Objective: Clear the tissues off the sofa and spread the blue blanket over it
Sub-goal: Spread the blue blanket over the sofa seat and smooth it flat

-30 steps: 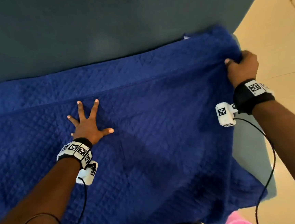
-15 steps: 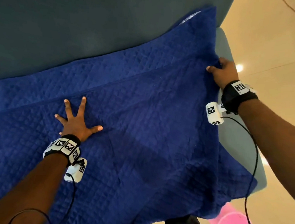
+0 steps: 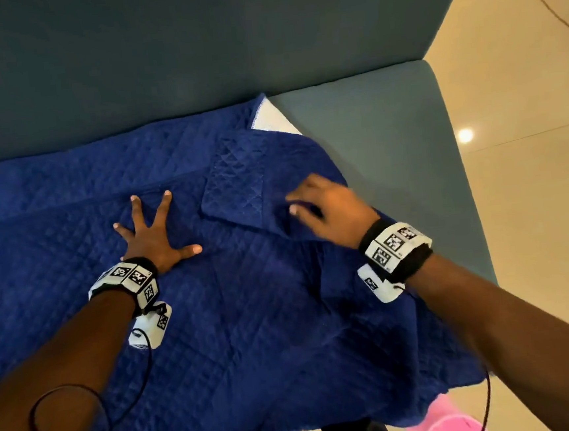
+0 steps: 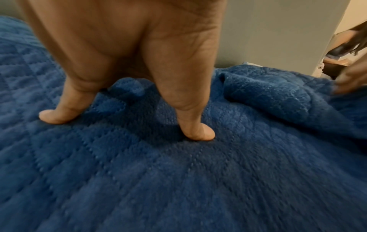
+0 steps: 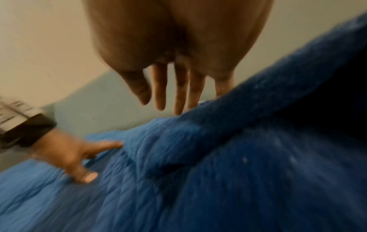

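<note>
Blanket (image 3: 251, 321), blue and quilted, lying over the sofa (image 3: 392, 171) seat, right edge folded back and leaving bare cushion. No readable writing; only black-and-white square codes on the wristbands (image 3: 394, 245). Left hand (image 3: 154, 238) pressing flat on the blanket, fingers splayed straight. Right hand (image 3: 327, 208) resting over the folded flap, fingers loosely extended in the blurred right wrist view, gripping nothing. Showing only in the head view: pink bucket (image 3: 449, 426) on the floor.

Lounge or living room: teal sofa (image 3: 373, 145), glossy tiled floor (image 3: 526, 125).
</note>
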